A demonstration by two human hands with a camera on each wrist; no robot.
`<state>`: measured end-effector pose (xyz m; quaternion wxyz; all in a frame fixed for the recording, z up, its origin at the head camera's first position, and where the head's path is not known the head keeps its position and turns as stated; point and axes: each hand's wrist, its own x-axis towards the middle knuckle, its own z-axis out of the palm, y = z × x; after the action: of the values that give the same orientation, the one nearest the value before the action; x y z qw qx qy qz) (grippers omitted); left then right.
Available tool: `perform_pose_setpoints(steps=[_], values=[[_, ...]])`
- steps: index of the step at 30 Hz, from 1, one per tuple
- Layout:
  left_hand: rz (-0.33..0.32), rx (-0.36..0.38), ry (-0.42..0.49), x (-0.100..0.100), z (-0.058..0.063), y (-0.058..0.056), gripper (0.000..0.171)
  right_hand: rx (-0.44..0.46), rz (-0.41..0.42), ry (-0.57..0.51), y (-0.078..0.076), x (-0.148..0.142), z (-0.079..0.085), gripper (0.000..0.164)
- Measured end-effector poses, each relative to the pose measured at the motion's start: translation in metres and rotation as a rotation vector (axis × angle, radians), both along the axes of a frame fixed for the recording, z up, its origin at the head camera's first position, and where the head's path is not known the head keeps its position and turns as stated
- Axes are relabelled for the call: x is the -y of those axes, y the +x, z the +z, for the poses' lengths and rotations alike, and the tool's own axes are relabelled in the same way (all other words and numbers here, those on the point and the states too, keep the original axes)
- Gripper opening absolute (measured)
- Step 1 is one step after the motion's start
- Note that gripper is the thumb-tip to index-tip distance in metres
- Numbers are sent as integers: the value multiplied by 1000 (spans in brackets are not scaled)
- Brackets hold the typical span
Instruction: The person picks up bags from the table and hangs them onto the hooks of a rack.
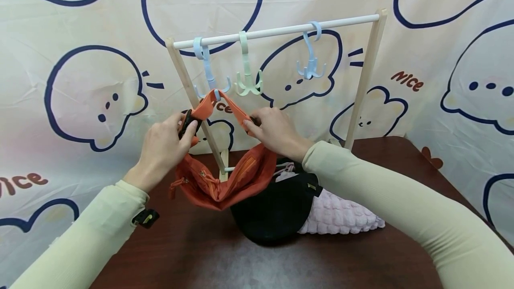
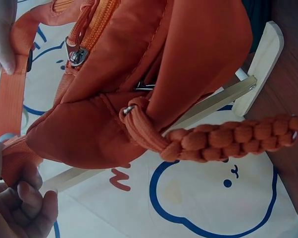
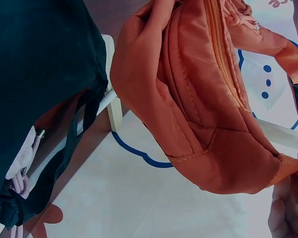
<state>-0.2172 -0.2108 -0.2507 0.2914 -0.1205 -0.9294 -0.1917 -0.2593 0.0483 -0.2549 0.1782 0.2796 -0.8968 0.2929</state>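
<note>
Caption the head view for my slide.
Left hand and right hand hold the strap of an orange bag at a blue hook, with a black bag on the brown table.

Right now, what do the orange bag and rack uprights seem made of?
The orange bag looks like smooth matte synthetic fabric, perhaps nylon: it folds softly, with stitched seams. The rack uprights look like unpainted wood, judging by their pale tan colour.

Brn tbl [image 1: 172, 253] w/ blk bag [image 1: 273, 215], pink bag [image 1: 341, 215], wd rack [image 1: 364, 79].
</note>
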Motion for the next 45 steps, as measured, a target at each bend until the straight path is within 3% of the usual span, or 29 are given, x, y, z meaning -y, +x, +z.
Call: perform_pose_setpoints(steps=[11,45], values=[[-18,6,8,-1,-3,-2,40,-6,-2,3,0,3,-2,24],[-51,11,-48,-7,-18,-11,27,25,-13,37,0,16,-16,20]])
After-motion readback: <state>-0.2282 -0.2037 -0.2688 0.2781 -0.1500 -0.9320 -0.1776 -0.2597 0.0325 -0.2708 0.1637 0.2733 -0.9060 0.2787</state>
